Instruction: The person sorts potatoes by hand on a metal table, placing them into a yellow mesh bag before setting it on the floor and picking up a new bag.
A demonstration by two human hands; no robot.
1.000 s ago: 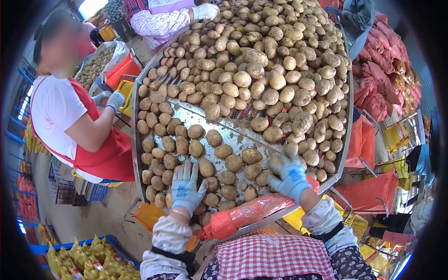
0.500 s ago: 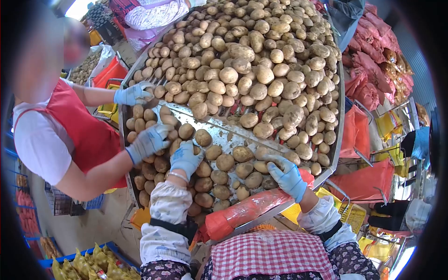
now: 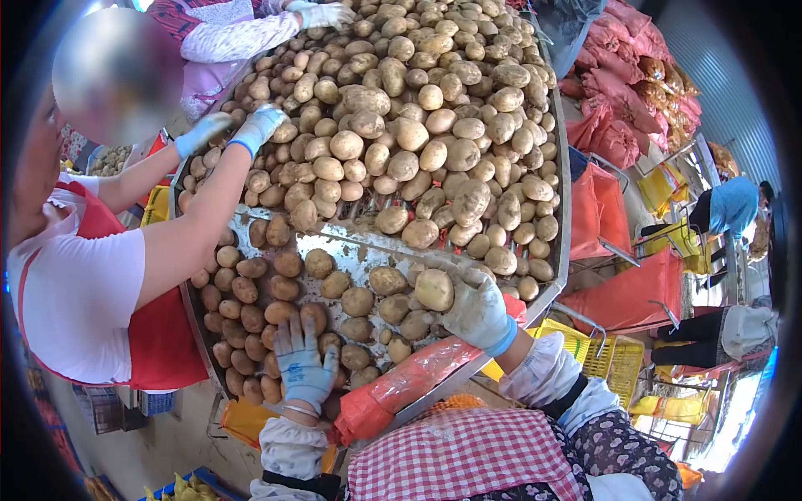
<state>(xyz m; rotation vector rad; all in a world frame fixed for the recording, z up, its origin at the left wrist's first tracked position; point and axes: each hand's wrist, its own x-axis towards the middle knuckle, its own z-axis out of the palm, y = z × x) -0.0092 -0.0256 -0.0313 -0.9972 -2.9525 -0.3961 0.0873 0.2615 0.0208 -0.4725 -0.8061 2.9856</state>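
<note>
My left hand (image 3: pixel 304 363), in a light blue glove, lies palm down with its fingers spread on the potatoes (image 3: pixel 251 317) in the lower left of the metal tray. My right hand (image 3: pixel 478 311), in a dirty glove, is closed round a potato (image 3: pixel 434 290) near the tray's front right edge. Below it, a red plastic-wrapped roll (image 3: pixel 409 384) lies along the front edge. Bare metal (image 3: pixel 334 250) shows between the near potatoes and the big heap (image 3: pixel 418 125) behind.
At the left, a co-worker in a red apron (image 3: pixel 167 342) reaches over the heap with gloved hands (image 3: pixel 255 129). Another person's gloved hand (image 3: pixel 326 15) is at the top. Red sacks (image 3: pixel 614 108) and yellow crates (image 3: pixel 614 363) stand at the right.
The view has shifted. My left hand has moved down toward the near edge and spread flat; my right hand now holds a potato. The co-worker's hands have moved up onto the heap.
</note>
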